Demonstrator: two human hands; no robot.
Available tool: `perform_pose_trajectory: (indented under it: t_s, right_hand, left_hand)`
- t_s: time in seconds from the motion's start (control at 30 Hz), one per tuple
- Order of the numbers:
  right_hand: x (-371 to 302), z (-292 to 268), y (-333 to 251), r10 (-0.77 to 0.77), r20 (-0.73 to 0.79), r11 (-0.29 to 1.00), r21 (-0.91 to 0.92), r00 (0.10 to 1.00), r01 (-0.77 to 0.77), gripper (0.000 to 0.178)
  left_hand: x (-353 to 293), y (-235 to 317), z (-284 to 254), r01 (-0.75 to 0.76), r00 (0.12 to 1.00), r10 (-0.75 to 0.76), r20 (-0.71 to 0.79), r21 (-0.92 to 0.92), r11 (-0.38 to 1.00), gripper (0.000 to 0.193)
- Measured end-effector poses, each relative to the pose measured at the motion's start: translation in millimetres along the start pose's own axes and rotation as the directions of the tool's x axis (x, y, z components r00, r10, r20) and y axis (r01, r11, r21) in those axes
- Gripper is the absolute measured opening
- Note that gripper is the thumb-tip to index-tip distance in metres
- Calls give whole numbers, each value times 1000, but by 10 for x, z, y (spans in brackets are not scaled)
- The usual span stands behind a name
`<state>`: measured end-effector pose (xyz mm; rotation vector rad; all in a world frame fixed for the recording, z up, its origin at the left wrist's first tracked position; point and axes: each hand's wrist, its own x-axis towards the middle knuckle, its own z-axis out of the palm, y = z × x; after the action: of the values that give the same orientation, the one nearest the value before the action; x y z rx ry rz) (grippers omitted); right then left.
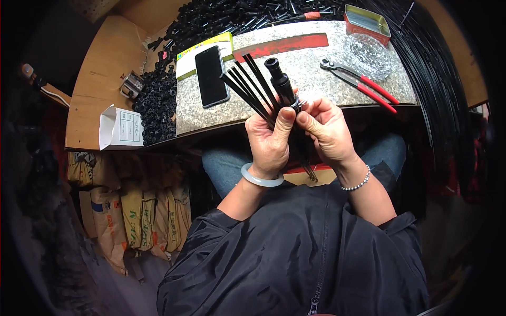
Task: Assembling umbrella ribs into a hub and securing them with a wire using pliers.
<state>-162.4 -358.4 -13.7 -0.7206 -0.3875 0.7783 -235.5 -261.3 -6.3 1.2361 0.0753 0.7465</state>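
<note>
We see the left hand (pixel 268 145) closed around a fan of thin black strips (pixel 246 95), its thumb by the lower end of a stepped black tube (pixel 283 87), which stands tilted above the hands, over the near edge of the tabletop (pixel 211 118). The right hand (pixel 331 136) is drawn narrow beside that same end; we cannot tell whether its fingertips pinch the tube or a strip. We judge that the strips could splay or slide out if the left hand loosened to steady the tube, since one grip seems to serve both. The tube might also twist if the two thumbs pressed unevenly, and anything dropped here could fall past the edge to the lap. On the speckled stone surface lie a dark phone (pixel 212 76) overlapping a yellow-and-white box (pixel 188 64), a red flat bar (pixel 290 45), red-handled pincers (pixel 363 84), a glass dish (pixel 367 55) and an open red tin (pixel 366 22). Black parts (pixel 211 21) heap along the back; small black rings (pixel 158 105) crowd the left, near a white carton (pixel 129 126). Long black rods (pixel 448 100) hang at the right, and sacks (pixel 139 216) stand below on the left.
</note>
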Motion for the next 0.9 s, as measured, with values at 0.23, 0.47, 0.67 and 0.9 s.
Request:
perform_pose_trajectory:
  t_s: [0.23,0.47,0.67,0.9]
  right_hand:
    - [18,-63,116,-25,21,1000,2,999,25,13]
    - [33,-29,115,53,22,992,114,998,-55,12]
    - [95,-107,62,126,102,986,95,987,-136,9]
    - [169,-65,-16,201,76,978,-75,977,-195,15]
  left_hand:
    - [10,-20,-49,24,1000,-24,-2,-37,999,41]
    - [-19,0,-17,2,1000,-1,11,-144,990,36]
    - [-2,-26,-37,48,997,-40,63,-131,990,44]
    - [60,-46,-56,59,993,-42,113,-149,987,51]
